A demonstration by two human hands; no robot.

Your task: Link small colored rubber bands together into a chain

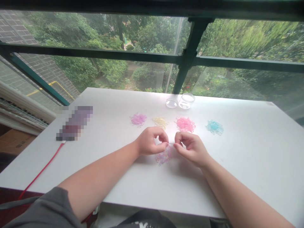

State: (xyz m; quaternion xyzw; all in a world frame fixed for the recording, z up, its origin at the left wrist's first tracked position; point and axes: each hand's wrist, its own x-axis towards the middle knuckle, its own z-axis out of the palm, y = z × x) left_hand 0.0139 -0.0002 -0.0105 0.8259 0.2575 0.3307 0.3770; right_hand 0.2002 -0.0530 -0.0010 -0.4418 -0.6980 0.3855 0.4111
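My left hand (pixel 154 141) and my right hand (pixel 190 146) are both pinched, fingertips a short gap apart. A thin pale strand, too small to make out well, seems to run between them. Just below lies a mixed-colour pile of small loops (pixel 163 155), partly covered by my left hand. Beyond my hands, in a row, are a purple pile (pixel 138 119), a pale yellow pile (pixel 160 122), a pink pile (pixel 185 124) and a teal pile (pixel 214 127).
On the white table (pixel 249 158), a clear round jar (pixel 186 101) stands near the window side beside its lid (pixel 171 103). At the left lies a blurred-out device (pixel 75 123) with a red cable (pixel 42 169) running off the near edge.
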